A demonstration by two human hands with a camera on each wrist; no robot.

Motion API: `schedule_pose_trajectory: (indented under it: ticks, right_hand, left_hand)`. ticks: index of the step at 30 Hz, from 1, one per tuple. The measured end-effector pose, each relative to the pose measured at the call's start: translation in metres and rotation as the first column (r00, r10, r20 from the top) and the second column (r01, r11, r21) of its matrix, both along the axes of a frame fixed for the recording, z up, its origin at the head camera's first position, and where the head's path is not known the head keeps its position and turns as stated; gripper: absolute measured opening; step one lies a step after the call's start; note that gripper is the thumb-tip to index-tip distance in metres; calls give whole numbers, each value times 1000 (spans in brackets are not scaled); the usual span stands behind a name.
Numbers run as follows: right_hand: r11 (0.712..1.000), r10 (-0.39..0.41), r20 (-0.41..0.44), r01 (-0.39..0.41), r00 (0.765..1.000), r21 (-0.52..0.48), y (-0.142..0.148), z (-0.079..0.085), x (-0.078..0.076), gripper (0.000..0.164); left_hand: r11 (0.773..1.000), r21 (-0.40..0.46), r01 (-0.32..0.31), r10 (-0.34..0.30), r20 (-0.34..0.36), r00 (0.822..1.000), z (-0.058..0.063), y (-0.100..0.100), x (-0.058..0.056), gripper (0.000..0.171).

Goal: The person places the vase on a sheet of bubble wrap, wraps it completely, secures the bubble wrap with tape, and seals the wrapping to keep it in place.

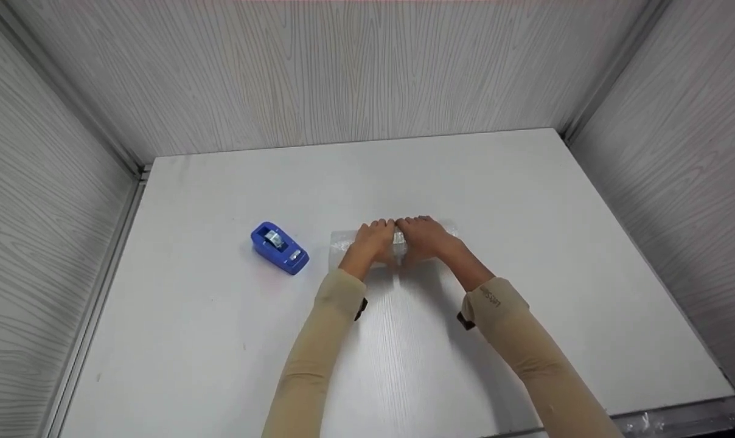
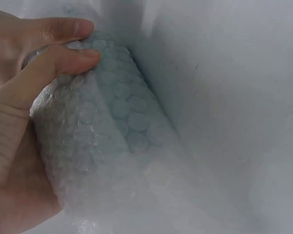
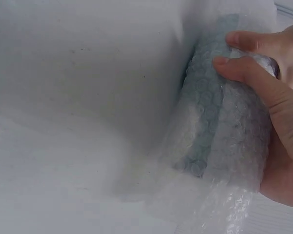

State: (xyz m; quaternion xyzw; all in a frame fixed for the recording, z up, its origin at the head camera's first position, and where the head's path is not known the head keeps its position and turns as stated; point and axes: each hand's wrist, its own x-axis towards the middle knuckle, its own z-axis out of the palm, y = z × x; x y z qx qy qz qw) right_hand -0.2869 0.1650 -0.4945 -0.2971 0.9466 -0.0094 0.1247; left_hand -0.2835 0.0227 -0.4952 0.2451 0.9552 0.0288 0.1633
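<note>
A roll of clear bubble wrap lies on the white table, wound around something bluish-green that only shows faintly through the plastic. My left hand grips the roll just left of its middle. Close beside it, my right hand grips the right part. In the left wrist view, both thumbs press on the near side of the bubble wrap, almost side by side. The right wrist view shows loose film hanging past the end of the bubble wrap. Most fingertips are hidden behind the roll.
A blue tape dispenser with a roll of tape stands to the left of the bubble wrap. The white table is bounded by pale wood-grain panels at the back and both sides. A metal rail runs along the front right edge.
</note>
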Motion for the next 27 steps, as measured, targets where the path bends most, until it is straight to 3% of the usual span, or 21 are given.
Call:
schedule_pose_trajectory:
  ticks: [3,7,10,12,18,23,27]
  right_hand:
    - [1000,0,36,0,999,2,-1,2,-5,85]
    - [1000,1,78,-3,997,26,-1,6,-11,83]
    - [999,-10,61,7,998,40,0,6,-10,84]
    - [999,-18,15,17,1000,36,1,5,-6,83]
    - [999,-11,-198,2,980,-47,6,-4,7,81]
    - [994,9,-324,-43,946,-99,11,-12,14,86]
    - [993,30,-374,-71,927,-96,12,-15,13,84]
  left_hand:
    - [1000,-13,17,-18,-135,991,-6,1,5,65]
    - [999,-7,33,-34,-270,962,-12,0,10,63]
    - [999,0,42,-40,-249,968,-11,0,6,73]
    - [999,-6,41,-42,-196,980,-8,0,3,74]
    - [999,-32,32,-33,-42,999,3,1,-8,80]
    - [998,-34,53,-54,-20,998,7,1,-10,82]
    - [999,-12,48,-48,-41,998,4,0,-8,84]
